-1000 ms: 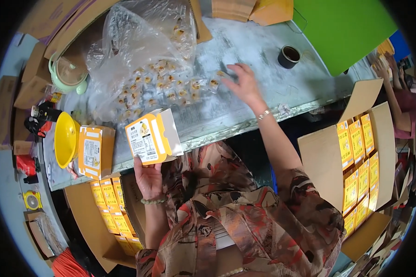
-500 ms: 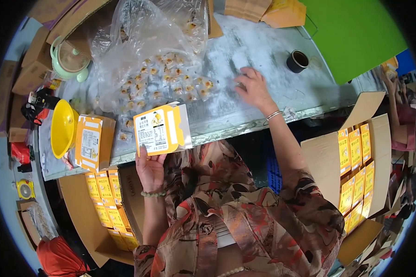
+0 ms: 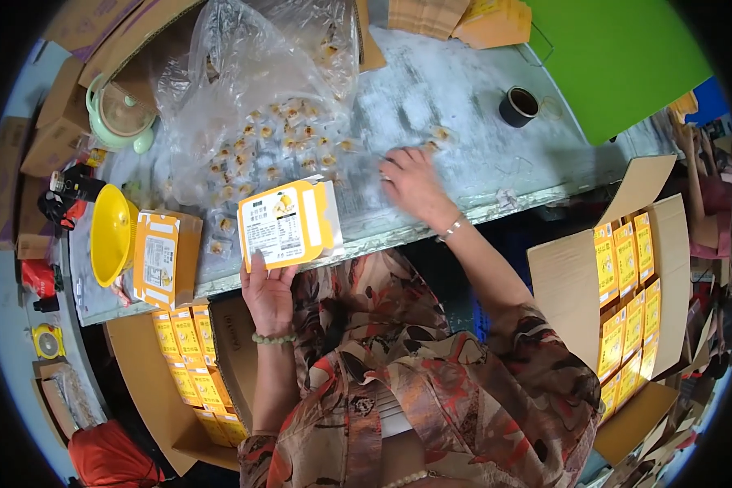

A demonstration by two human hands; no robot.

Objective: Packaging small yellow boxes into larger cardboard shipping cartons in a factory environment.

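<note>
My left hand [image 3: 268, 294] is closed on the lower edge of a small yellow-and-white carton [image 3: 283, 224], its printed face up and one end with flaps loose. My right hand [image 3: 415, 185] is over the table, its slightly blurred fingers apart and nothing visible in them. To its left a spread of small clear packets [image 3: 297, 134] with yellow-brown contents lies by a large clear plastic bag [image 3: 260, 69]. Just beyond the right hand's fingers a few more packets [image 3: 439, 138] lie by themselves.
Another yellow carton [image 3: 167, 259] stands by a yellow basket [image 3: 114, 236] at left. Cardboard boxes of yellow cartons flank me, left [image 3: 191, 358] and right [image 3: 626, 301]. A dark cup [image 3: 519, 106] stands near a green board [image 3: 626, 65]. Another person's arm [image 3: 695, 175] shows far right.
My right hand has moved left and toward me, and a few packets now show where it was. The left hand still holds the carton, nearly in place.
</note>
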